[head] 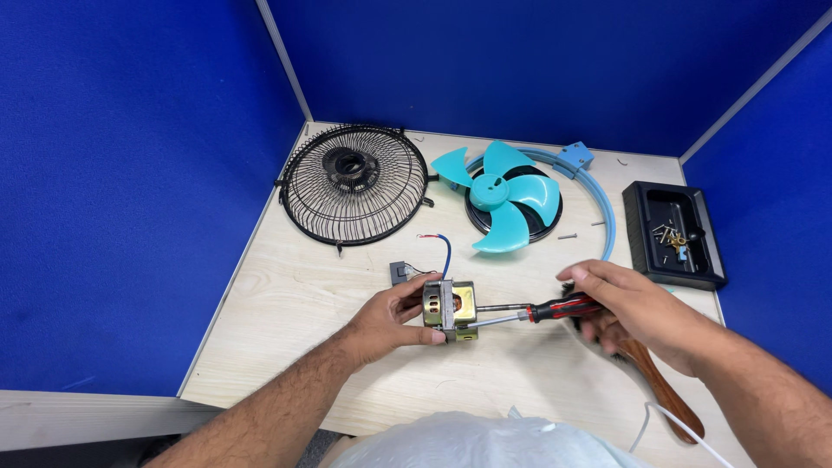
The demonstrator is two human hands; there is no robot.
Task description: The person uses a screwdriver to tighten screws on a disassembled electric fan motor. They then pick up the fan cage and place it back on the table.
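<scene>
You are gripping the fan motor (449,308) in your left hand (387,319), lifted just above the bench (286,295) near its front edge. Your right hand (626,305) is clenching the red-and-black screwdriver (555,309), its tip meeting the motor's side beside the shaft. The tip could slip off and jab your left fingers if you are pressing at an angle. The loose wires (438,251) could snag, and a freed screw could roll away, well apart from the black tray (637,238).
</scene>
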